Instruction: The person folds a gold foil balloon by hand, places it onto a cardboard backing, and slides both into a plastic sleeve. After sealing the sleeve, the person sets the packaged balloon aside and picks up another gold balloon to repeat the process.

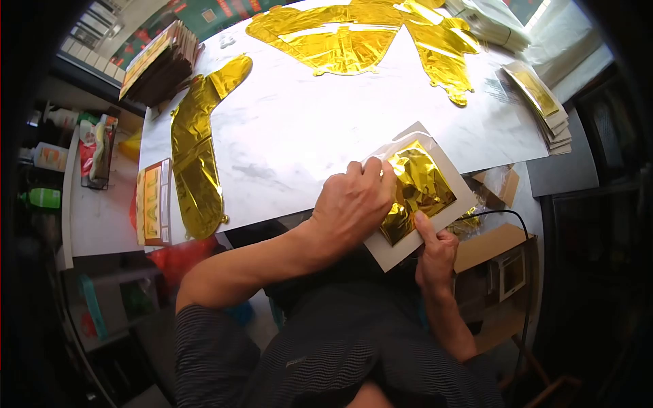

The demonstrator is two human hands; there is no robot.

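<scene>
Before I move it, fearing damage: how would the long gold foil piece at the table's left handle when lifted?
The long gold foil piece would probably sag, being flat and wrinkled. It looks thin, so likely light for its size. Its shiny face may slip on the smooth white tabletop.

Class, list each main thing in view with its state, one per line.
Left hand: curled by held foil, grip unclear
Right hand: gripping card
Card: held, unbent
Held foil: folded, creased
Left foil: unfolded, flat
Far foil: unfolded, flat
FALL pack: printed side up
Left stack: piled
Right stack: piled unevenly
Carton: open
</scene>
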